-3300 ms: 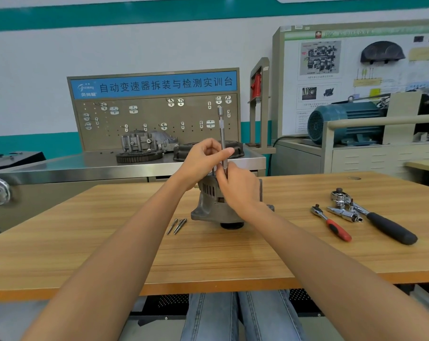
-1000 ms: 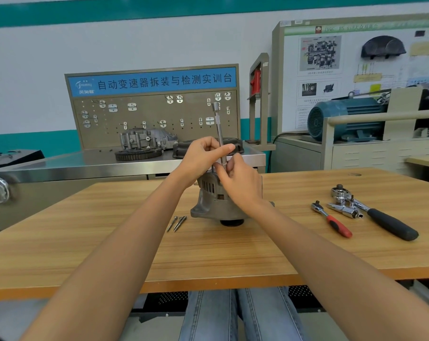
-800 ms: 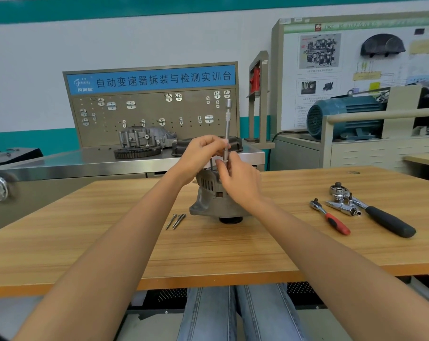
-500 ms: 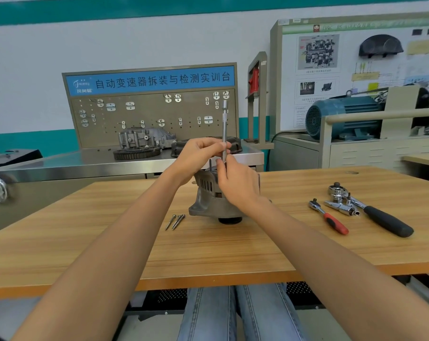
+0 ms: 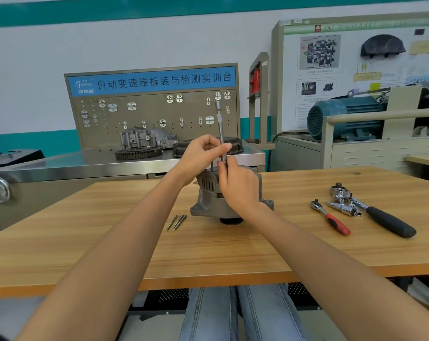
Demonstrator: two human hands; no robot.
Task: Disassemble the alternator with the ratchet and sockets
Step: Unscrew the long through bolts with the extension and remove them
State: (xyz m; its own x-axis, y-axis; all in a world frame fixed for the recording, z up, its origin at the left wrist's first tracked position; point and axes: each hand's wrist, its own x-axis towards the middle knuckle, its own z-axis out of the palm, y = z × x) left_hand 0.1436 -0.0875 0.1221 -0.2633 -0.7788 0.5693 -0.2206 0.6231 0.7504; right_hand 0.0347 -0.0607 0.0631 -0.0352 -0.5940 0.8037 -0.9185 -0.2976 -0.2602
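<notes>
The alternator (image 5: 221, 200) stands at the centre of the frame on the desk (image 5: 85, 242). An extension bar (image 5: 221, 129) rises upright from its top. The left hand (image 5: 201, 156) pinches the bar's shaft; the right hand (image 5: 238, 183), just below, has its grip closed round the bar's foot. Three bolts (image 5: 176, 221) lie left of the alternator. At right lie a red-handled ratchet (image 5: 331, 217), sockets (image 5: 344, 207) and a black-handled ratchet (image 5: 381, 217).

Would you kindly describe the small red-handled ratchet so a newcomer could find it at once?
Start at the wooden table and look right of the alternator. Among the tools lying there, the red-handled ratchet is nearest the alternator. It is shorter than the black-handled ratchet beside it, and the only red one.
</notes>
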